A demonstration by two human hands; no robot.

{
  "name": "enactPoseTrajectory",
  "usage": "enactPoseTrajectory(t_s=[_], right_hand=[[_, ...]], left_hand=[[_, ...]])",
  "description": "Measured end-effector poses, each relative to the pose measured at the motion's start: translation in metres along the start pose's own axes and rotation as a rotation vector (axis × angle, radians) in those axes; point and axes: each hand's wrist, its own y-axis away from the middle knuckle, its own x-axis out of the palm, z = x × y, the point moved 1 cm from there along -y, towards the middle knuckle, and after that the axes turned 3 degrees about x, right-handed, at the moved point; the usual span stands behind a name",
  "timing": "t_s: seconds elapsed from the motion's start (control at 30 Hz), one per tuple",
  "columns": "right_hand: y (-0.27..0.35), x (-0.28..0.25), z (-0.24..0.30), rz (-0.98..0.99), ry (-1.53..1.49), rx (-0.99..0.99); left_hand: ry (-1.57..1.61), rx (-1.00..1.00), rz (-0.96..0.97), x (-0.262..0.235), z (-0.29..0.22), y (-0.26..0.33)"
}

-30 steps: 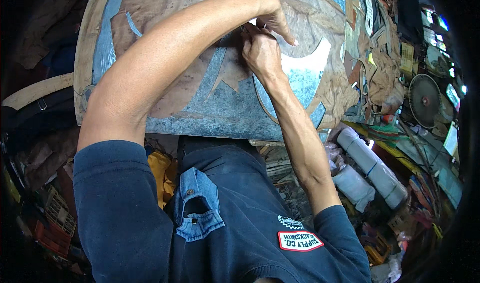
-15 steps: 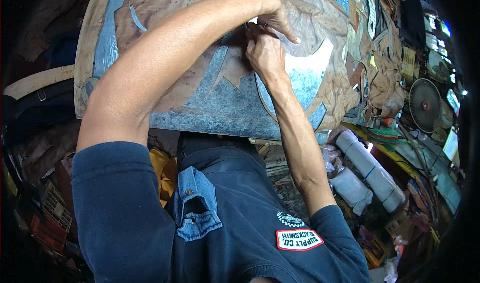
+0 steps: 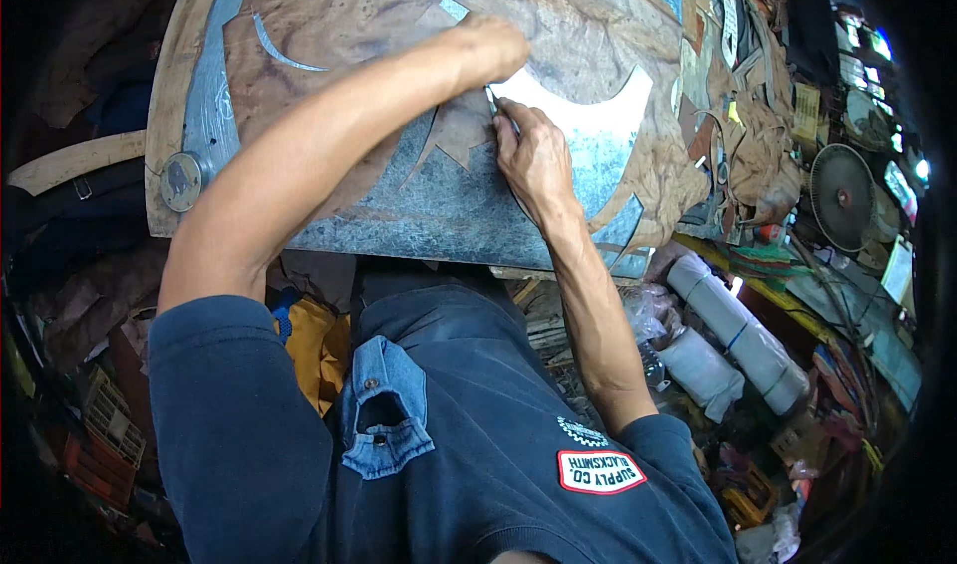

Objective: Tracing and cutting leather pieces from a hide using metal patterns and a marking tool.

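A large brown leather hide [image 3: 389,10] lies on a table topped with grey metal sheet [image 3: 429,230]. My left hand [image 3: 493,50] reaches across the hide, curled with its fingers turned under; what they hold, if anything, is hidden. Just below it, my right hand [image 3: 538,160] is closed around a thin, slender tool [image 3: 491,95], its end pointing away from me. Whether it is a knife or a pen cannot be made out. Beside the right hand shows a pale, shiny, curved area [image 3: 598,130] edged by leather, mottled like metal. A pointed leather offcut shape [image 3: 449,145] lies to its left.
A round metal tin [image 3: 183,181] sits at the table's left corner. Leather scraps [image 3: 763,160] hang in a pile at the right, with a fan [image 3: 843,197] beyond. Plastic-wrapped rolls [image 3: 738,335] lie below the table's right side.
My left hand has drawn back and left, away from my right hand, and its fingers have turned under. The right hand has shifted slightly down, and more of the pale curved area shows.
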Motion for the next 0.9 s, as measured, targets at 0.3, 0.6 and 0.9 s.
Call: enactPoseTrajectory(t_s=[0.3, 0.6, 0.9], right_hand=[[0.053, -0.013, -0.018, 0.009, -0.028, 0.029], [0.073, -0.025, -0.025, 0.019, -0.049, 0.082], [0.103, -0.047, -0.041, 0.076, -0.059, 0.115]], left_hand=[[-0.042, -0.135, 0.036, 0.011, -0.041, 0.031], [-0.014, -0.167, 0.059, 0.012, -0.049, 0.03], [-0.021, -0.152, -0.03, 0.022, -0.048, 0.028]])
